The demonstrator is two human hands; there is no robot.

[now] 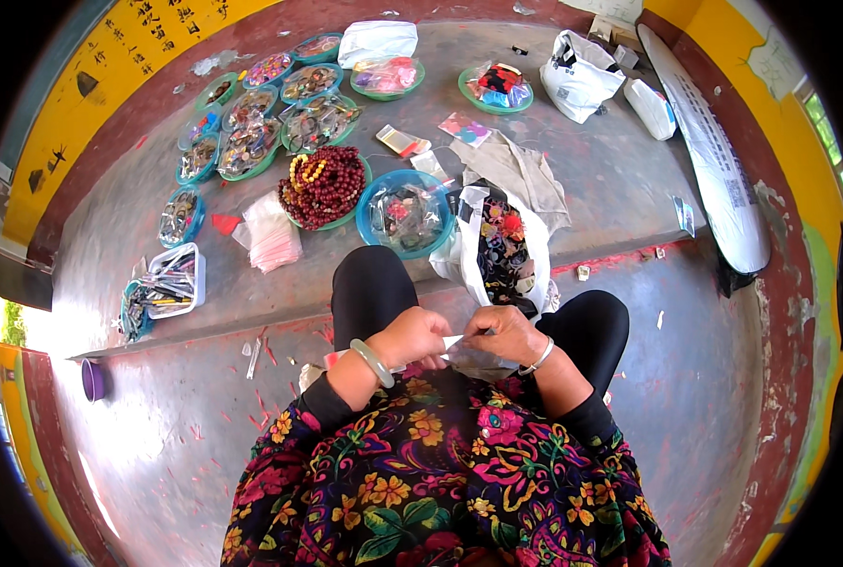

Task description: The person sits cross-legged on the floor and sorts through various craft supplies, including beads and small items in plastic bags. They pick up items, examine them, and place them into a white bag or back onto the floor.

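Note:
Close together over my lap, my left hand (408,337) and my right hand (508,337) pinch a small clear plastic bag (481,360). A white corner shows between the fingertips; what the bag contains, if anything, is too small to make out. Just beyond the right hand, an open white bag (538,248) leans near my knees, filled with dark, many-coloured small items. To its left stands a blue basin (365,210) with items in clear packets. Behind that, dark red bead strings and a yellow one (323,186) fill a green basin (366,173).
A stack of clear pinkish bags (274,233) lies left of the beads. Several basins of packets reach back to the far left. A white tray (201,278) holds long packets. Grey cloth (514,177) lies on the raised step. White sacks (580,77) and a long wrapped roll (709,156) are at right.

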